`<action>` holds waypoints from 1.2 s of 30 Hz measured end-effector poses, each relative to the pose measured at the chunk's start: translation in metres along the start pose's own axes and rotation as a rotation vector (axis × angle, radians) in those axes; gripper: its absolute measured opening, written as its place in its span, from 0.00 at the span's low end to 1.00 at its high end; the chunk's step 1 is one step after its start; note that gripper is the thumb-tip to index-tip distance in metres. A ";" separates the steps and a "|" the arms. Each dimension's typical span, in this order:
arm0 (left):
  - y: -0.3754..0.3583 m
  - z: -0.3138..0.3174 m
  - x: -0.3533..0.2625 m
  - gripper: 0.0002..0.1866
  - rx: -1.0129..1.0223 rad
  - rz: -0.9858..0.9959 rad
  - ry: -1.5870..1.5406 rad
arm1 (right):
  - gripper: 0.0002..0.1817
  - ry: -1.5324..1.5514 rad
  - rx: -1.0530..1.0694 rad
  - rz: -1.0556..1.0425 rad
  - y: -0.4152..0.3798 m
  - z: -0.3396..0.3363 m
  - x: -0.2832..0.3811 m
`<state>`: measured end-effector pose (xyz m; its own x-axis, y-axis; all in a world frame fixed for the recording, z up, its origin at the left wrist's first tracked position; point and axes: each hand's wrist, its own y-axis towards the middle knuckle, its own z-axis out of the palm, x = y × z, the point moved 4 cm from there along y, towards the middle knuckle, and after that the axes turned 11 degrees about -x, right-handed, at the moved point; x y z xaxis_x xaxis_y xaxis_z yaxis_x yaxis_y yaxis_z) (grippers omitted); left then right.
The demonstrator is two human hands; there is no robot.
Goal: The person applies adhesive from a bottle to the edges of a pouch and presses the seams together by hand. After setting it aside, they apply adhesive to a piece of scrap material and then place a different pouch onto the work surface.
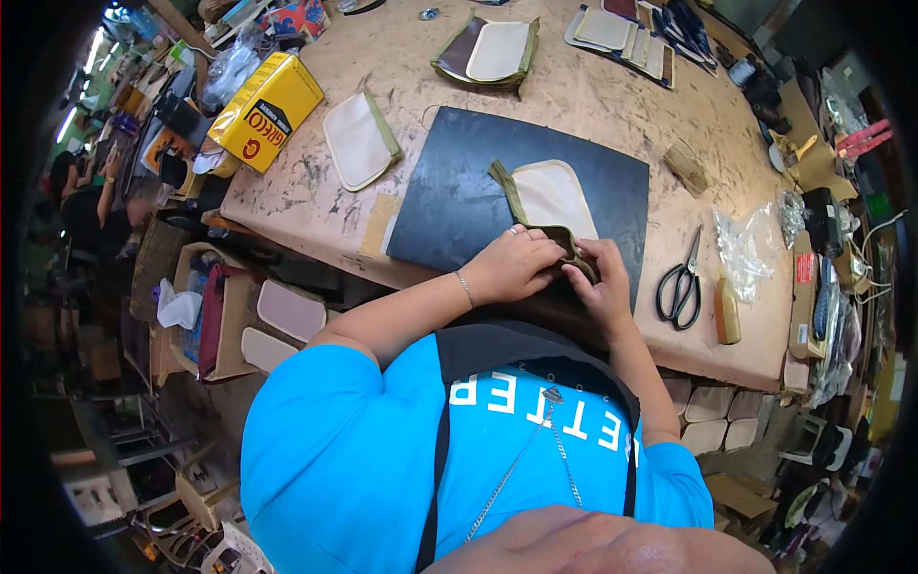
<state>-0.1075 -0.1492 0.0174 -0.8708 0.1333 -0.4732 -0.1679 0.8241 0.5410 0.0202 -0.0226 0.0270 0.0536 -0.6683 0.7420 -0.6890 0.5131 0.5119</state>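
Note:
A beige panel [555, 194] with rounded corners and an olive-green fabric strip [507, 187] along its edge lies on a dark cutting mat [459, 182]. My left hand [516, 265], with a ring and a bracelet, presses its closed fingers on the strip at the panel's near edge. Close beside it, my right hand [602, 279] pinches the same strip between thumb and fingers. A folded part of the strip stands up between the two hands. The fingertips partly cover the strip.
Black-handled scissors [680, 292], an amber bottle [728, 311] and a clear plastic bag [746, 249] lie at the right. A yellow adhesive can [268, 110] stands left, near another green-edged panel [359, 143]. More panels [497, 51] lie farther back. A person [86, 196] is at far left.

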 end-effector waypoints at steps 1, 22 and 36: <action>0.000 0.000 0.000 0.15 0.003 0.001 0.002 | 0.21 -0.004 0.005 0.005 0.000 0.000 0.001; 0.000 -0.001 -0.002 0.17 -0.006 0.033 0.009 | 0.22 -0.014 0.017 0.000 0.001 -0.002 0.005; 0.002 0.000 -0.002 0.15 0.006 0.032 0.037 | 0.22 -0.001 0.031 0.020 0.002 -0.002 0.002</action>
<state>-0.1057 -0.1482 0.0195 -0.8921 0.1396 -0.4297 -0.1366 0.8232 0.5510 0.0205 -0.0220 0.0297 0.0391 -0.6584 0.7517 -0.7122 0.5093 0.4831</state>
